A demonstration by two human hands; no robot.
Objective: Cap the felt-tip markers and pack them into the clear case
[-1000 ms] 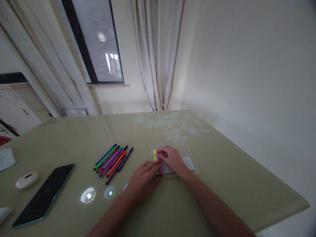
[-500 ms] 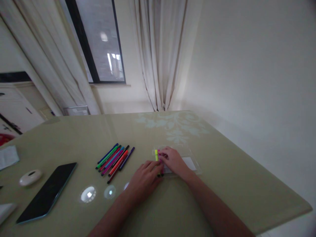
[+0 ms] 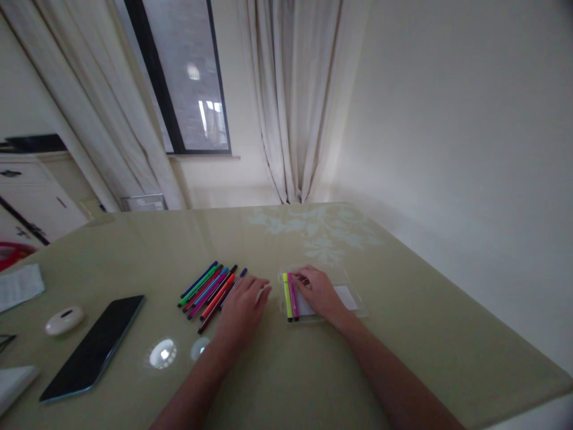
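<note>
My right hand (image 3: 317, 291) is over a clear plastic case (image 3: 360, 307), its bent fingers pressed together at the upper part of a pink marker (image 3: 293, 298). Alongside that marker, at the left side of the case, lies a yellow marker (image 3: 287, 297). My left hand (image 3: 244, 304) hovers between the case and a bunch of loose markers (image 3: 208, 292), fingers slightly apart and nothing seen in them. Its fingers partly cover a dark blue marker (image 3: 243, 273) at the right of the bunch. A white card (image 3: 345, 297) shows inside the case.
Left on the table (image 3: 425, 334) lie a black tablet or phone (image 3: 94, 346), a white rounded case (image 3: 64, 321), a pale cloth or tissue (image 3: 20, 286) and a white object (image 3: 15, 382) cut by the frame. A wall (image 3: 470, 149) rises along the right side.
My left hand has left the yellow and pink markers and moved left to the loose bunch. My right hand stays at the pink marker. The view has shifted slightly.
</note>
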